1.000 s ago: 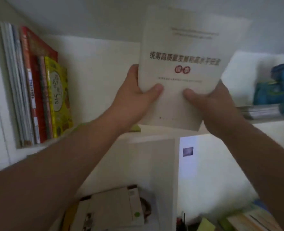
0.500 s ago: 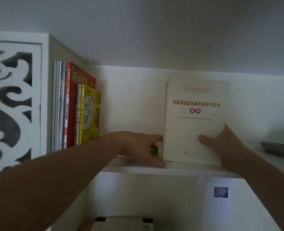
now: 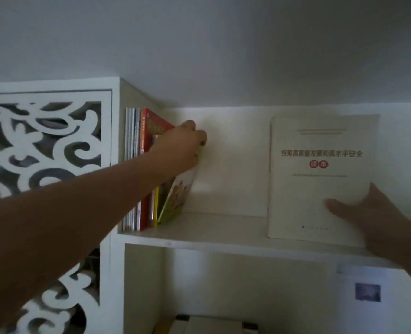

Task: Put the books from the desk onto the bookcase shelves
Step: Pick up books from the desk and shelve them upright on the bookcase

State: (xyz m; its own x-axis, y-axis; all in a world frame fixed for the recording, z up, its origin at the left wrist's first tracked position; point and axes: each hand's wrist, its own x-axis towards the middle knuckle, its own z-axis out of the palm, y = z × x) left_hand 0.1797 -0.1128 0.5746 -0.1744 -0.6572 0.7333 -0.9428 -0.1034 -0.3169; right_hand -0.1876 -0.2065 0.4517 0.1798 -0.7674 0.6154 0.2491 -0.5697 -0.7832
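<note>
A plain grey-white ceiling (image 3: 223,44) fills the top half of the view, dimly lit. Below it the pale back wall (image 3: 228,160) catches a soft patch of light. On the left stands a white panel (image 3: 43,150) cut through with curling scrollwork. Lower right, a small bluish sticker (image 3: 367,292) sits on a white wall.

A home study corner — white bookcase (image 3: 199,239), carved fretwork panel (image 3: 43,145).
</note>
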